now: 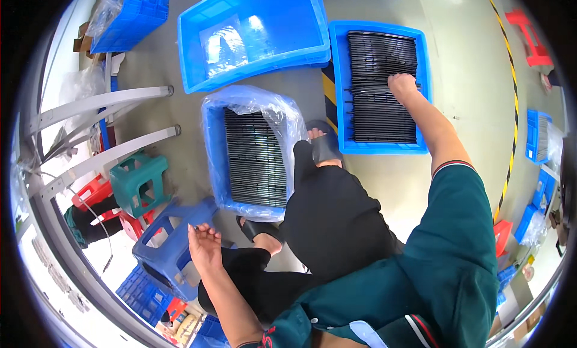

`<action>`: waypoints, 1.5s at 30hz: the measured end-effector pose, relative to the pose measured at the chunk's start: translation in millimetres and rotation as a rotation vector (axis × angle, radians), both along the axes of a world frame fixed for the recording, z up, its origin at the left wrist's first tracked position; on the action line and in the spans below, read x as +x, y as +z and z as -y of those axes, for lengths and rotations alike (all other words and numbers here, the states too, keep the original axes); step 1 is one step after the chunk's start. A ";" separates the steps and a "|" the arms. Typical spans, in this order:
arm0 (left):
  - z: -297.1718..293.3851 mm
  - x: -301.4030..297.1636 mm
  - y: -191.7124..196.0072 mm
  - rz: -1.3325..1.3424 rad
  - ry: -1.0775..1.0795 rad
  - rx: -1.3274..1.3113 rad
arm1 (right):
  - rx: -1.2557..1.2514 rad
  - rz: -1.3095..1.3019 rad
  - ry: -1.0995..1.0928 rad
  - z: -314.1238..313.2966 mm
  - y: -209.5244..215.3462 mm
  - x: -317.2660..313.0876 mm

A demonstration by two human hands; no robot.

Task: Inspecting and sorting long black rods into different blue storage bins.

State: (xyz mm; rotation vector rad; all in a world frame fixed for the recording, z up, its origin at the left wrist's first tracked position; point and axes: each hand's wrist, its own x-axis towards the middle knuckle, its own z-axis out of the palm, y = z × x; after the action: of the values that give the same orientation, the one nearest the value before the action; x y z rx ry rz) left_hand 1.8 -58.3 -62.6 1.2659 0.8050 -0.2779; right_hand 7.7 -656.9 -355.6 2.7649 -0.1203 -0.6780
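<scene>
Left hand hangs loose, fingers spread, grasping nothing, just over a blue stool. Middle: plastic-lined blue bin of black strips on the floor. Right hand clenches black strips in the right-side blue tray.

A clear, crinkled plastic liner bag is seen lining the blue crate at the centre, its edges folded over the rim. A flat, transparent plastic bag is laid inside the large blue tub above it. A brown cardboard box is glimpsed at the upper left edge.
</scene>
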 end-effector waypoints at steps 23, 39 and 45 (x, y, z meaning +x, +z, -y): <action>-28.6 -45.3 85.9 0.320 0.015 -0.259 | 1.170 0.385 -0.747 -140.5 202.8 -66.7; -76.9 -10.8 102.3 0.602 0.192 -0.607 | 1.700 -0.201 0.034 -437.2 420.4 -8.4; -92.0 -9.7 91.1 0.743 0.434 -0.680 | 1.665 -0.276 -0.014 -476.1 400.6 -4.7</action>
State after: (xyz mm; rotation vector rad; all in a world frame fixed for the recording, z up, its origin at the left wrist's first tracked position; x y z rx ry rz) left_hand -7.9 33.7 28.5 0.4560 0.2708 0.2563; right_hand 3.1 -180.8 45.0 4.0093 0.8835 -1.7091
